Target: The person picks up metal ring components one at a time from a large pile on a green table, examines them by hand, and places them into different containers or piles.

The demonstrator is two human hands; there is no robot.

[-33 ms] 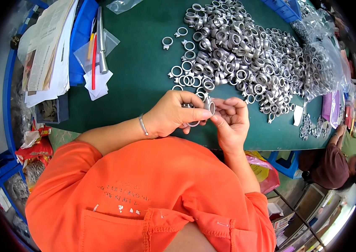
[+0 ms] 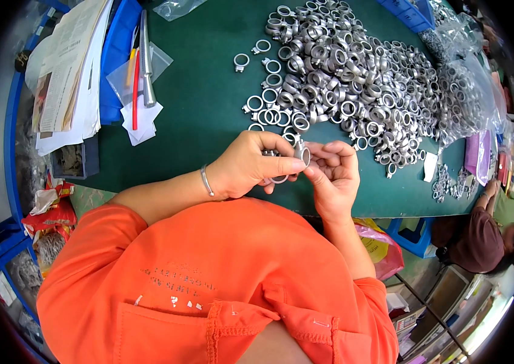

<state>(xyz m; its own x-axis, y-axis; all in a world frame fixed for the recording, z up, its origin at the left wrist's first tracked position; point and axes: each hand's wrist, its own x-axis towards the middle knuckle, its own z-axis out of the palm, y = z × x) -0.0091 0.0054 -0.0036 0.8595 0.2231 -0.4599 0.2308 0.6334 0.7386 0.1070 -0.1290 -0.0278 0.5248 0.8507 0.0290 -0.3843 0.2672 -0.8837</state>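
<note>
A grey metal ring (image 2: pixel 305 158) with a small raised head is held upright between my two hands, near the table's front edge. The thumb and forefinger of my left hand (image 2: pixel 251 159) pinch it from the left side. My right hand (image 2: pixel 334 177) grips its lower right edge with the thumb, its other fingers curled behind. Another ring (image 2: pixel 279 179) is tucked under my left thumb among the curled fingers. Just beyond the hands, a large heap of similar rings (image 2: pixel 336 67) covers the table, with several single ones (image 2: pixel 241 60) lying loose at its left side.
On the green table (image 2: pixel 202 103) at left are a blue tray (image 2: pixel 111 73) with papers (image 2: pixel 66 79), a tapered metal rod (image 2: pixel 146 60) and a red pen (image 2: pixel 136 91). A clear plastic bag (image 2: pixel 472 97) of rings lies right. A co-worker (image 2: pixel 478 239) sits at far right.
</note>
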